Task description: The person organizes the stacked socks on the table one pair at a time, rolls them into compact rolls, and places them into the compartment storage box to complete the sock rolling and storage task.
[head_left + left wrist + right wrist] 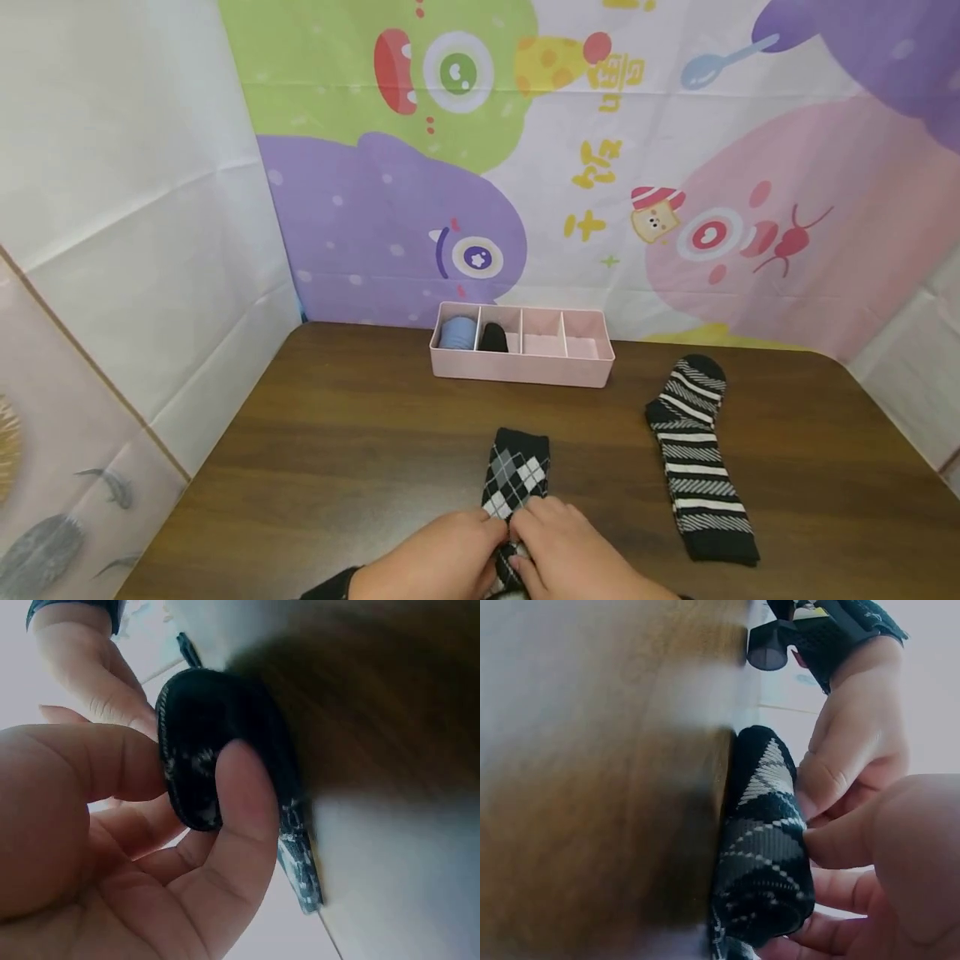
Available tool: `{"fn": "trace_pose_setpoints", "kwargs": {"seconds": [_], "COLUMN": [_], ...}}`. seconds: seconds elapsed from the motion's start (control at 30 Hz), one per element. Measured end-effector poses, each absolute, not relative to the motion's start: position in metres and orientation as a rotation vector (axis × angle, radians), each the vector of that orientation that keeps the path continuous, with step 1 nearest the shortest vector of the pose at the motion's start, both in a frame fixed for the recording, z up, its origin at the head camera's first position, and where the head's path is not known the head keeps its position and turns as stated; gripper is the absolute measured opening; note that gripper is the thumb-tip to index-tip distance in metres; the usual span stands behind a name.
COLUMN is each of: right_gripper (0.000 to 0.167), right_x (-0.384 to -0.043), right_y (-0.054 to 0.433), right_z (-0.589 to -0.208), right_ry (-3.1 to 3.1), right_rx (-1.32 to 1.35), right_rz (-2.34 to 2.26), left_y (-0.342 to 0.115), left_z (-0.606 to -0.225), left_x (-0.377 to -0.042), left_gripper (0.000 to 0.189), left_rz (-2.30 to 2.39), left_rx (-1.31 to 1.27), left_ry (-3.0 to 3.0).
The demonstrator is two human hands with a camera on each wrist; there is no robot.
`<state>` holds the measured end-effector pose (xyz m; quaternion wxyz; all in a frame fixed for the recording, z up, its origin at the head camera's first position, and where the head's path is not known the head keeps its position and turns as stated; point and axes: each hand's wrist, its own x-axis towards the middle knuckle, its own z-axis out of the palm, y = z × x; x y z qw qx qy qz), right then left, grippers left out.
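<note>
A black, grey and white argyle sock (517,471) lies lengthwise on the table in front of me, its black end pointing away. Its near part is rolled up, and the coiled layers (769,847) show at the side in the right wrist view. My left hand (435,554) pinches the roll from the left; in the left wrist view its thumb and finger bend around the dark coil (202,750). From the right, my right hand (573,550) holds the same roll with curled fingers. The hands partly hide the roll in the head view.
A black and white striped sock (693,467) lies flat to the right. At the table's back stands a pink divided box (525,368), with a blue rolled piece (458,332) in its leftmost compartment and a black piece (493,338) beside it. A printed cloth (585,275) hangs behind.
</note>
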<state>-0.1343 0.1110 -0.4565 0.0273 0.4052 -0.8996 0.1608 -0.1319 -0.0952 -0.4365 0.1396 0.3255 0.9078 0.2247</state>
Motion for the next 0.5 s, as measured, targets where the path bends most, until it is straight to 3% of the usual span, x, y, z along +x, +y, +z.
{"fn": "trace_pose_setpoints", "kwargs": {"seconds": [0.13, 0.33, 0.5], "right_gripper": [0.018, 0.044, 0.043], "right_x": [-0.1338, -0.1317, -0.1294], "right_y": [0.1109, 0.1123, 0.1102], "right_z": [-0.4536, -0.4531, -0.4521], "right_ry": [-2.774, -2.688, -2.609], "right_rx": [1.303, 1.366, 1.348], "right_rz": [0.464, 0.407, 0.346], "left_y": [-0.0964, -0.0966, -0.0959], "left_z": [-0.4366, -0.4379, -0.4385], "left_x": [-0.1308, -0.131, -0.1331], "left_gripper": [0.011, 0.009, 0.008], "left_rz": [0.768, 0.805, 0.78], "left_rx": [0.862, 0.838, 0.833], "left_ry": [2.56, 2.549, 2.553]}}
